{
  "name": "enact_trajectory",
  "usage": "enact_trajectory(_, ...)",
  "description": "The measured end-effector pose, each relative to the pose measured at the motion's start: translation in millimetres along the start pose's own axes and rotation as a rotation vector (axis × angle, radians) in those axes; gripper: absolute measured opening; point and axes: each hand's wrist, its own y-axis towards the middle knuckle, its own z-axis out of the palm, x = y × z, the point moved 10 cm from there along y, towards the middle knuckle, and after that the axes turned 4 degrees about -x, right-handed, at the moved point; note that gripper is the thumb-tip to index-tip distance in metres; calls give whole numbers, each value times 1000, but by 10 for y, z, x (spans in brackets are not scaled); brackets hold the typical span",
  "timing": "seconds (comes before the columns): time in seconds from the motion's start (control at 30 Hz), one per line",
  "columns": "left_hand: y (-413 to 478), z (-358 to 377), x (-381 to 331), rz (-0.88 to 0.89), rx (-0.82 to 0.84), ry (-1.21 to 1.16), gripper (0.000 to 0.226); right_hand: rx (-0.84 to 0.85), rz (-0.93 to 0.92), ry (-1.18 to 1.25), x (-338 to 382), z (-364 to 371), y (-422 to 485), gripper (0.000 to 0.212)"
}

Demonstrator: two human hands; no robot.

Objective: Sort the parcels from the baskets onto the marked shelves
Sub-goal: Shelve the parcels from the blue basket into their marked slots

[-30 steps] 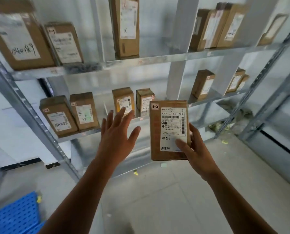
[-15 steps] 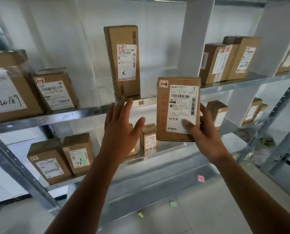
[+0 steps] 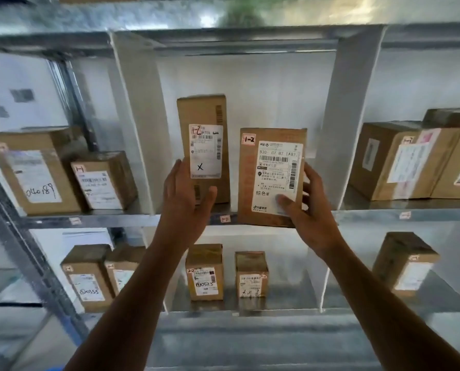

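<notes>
**Parcel 1-2 at the lip of its bay, with a tall neighbour at risk**

The right hand [image 3: 312, 210] gripped the held parcel [image 3: 269, 178] at its lower right corner, thumb pressed on the white label and fingers wrapped behind the edge. The box stood upright at the front of the shelf [image 3: 371, 214], in the middle bay, between the tall parcel [image 3: 204, 145] and the right divider [image 3: 341, 116]. Its lower edge covered the shelf's front lip, so whether it rested on the metal or hung just before it could not be told. Its corner sticker read 1-2, as did the shelf tag [image 3: 225, 219] just beside it, so the bay looked right.

The left hand [image 3: 186, 199] was spread open with straight fingers, low against the front of the tall parcel. Contact could not be confirmed.

The main danger appeared to be that tall parcel. It was narrow and stood on end, so a nudge from the incoming box or from the left hand could topple it backward or sideways. The one-handed corner grip was a second weakness, since the box could twist as it was pushed in and catch the lip or the divider. Letting go with too little of the base on the shelf would probably tip it forward and off. The gap looked snug, so a straight push seemed needed.
</notes>
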Motion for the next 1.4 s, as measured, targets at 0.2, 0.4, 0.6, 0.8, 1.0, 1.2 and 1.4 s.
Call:
enact_trajectory(0.2, 261, 87, 292, -174, -58, -101, 68, 91, 1, 13, -212, 127, 485, 84)
enact_trajectory(0.4, 476, 432, 697, -333, 15, -261, 72, 90, 15, -51, -471, 216, 827, 88)
enact_trajectory(0.6, 599, 693, 753, -321, 113, -517, 76, 182, 50, -43, -723, 393, 965, 87)
enact_trajectory(0.8, 566, 807, 862, -267, -15, -403, 79, 151, 58, -83, -928, 325, 1009, 87)
enact_trajectory(1.0, 549, 856, 946, -227, -29, -367, 86, 112, 43, -185, -969, 312, 1029, 81)
enact_trajectory(1.2, 535, 865, 959, -279, 15, -353, 83, 105, -5, -213, -820, 309, 966, 78)
enact_trajectory(1.4, 510, 871, 899, -325, 42, -319, 100, 156, -21, -353, -697, 219, 769, 79)
